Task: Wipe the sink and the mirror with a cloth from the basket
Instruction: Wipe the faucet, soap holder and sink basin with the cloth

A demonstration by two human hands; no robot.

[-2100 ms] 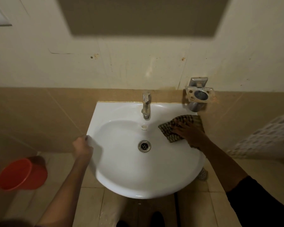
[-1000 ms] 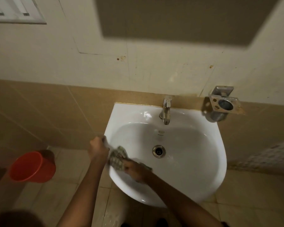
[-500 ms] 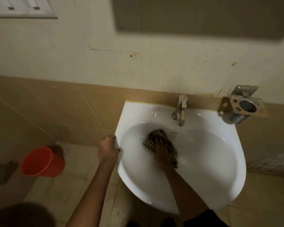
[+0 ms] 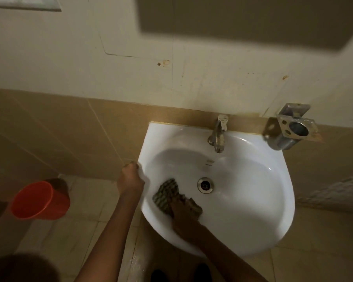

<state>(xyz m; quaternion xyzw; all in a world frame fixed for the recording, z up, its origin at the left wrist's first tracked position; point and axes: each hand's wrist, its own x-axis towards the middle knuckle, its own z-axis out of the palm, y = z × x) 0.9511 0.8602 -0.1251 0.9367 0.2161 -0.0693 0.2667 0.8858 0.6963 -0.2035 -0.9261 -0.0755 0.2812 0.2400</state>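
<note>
A white wall-hung sink [image 4: 259, 192] fills the middle right, with a metal tap [image 4: 218, 136] at its back and a drain [image 4: 205, 185] in the bowl. My right hand [image 4: 184, 215] presses a dark checked cloth [image 4: 167, 194] flat against the bowl's lower left slope, left of the drain. My left hand [image 4: 130, 178] is closed on the sink's left rim. The underside of the mirror [image 4: 252, 19] shows as a dark panel at the top. No basket can be made out.
An orange bucket [image 4: 39, 200] stands on the tiled floor at the left. A metal tumbler holder [image 4: 291, 129] is fixed to the wall right of the tap. A white patterned surface [image 4: 338, 192] shows at the right edge. A white frame [image 4: 25, 5] sits top left.
My right hand slid the cloth from the back of the bowl under the tap down to the lower left slope. My left hand kept its grip on the rim.
</note>
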